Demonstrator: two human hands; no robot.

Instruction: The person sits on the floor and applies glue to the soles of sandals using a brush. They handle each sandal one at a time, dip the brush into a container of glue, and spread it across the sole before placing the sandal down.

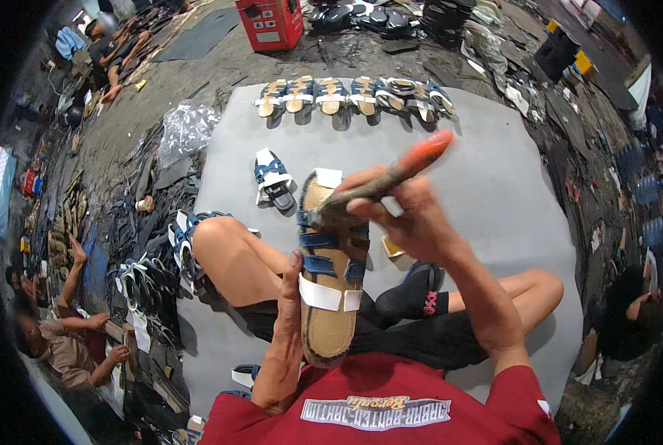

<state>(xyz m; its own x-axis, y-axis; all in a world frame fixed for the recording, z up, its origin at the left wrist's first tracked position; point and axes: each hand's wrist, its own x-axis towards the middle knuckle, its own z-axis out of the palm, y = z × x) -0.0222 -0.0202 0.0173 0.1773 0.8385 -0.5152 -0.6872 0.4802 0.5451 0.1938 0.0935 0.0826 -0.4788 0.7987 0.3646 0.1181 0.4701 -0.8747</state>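
Observation:
My left hand [288, 304] grips the left edge of a sandal [327, 326], thumb along its side. The sandal has a tan footbed, blue straps, a white strap across the lower part and a white piece at its far end. My right hand [413, 219] is closed round a worn pliers-like tool [372, 185] with an orange-tipped handle pointing up and right. The tool's dark head lies over the sandal's upper left edge, beside a blue strap. My right hand hides part of the tool, and the exact contact at the edge cannot be made out.
Sandals [331, 96] line the far edge of the grey mat [494, 163]. Another sandal [274, 182] lies left of centre. More sandals [144, 285] pile beside my left knee. A red box [270, 26] stands beyond. People [71, 348] sit at the left, among dark scraps.

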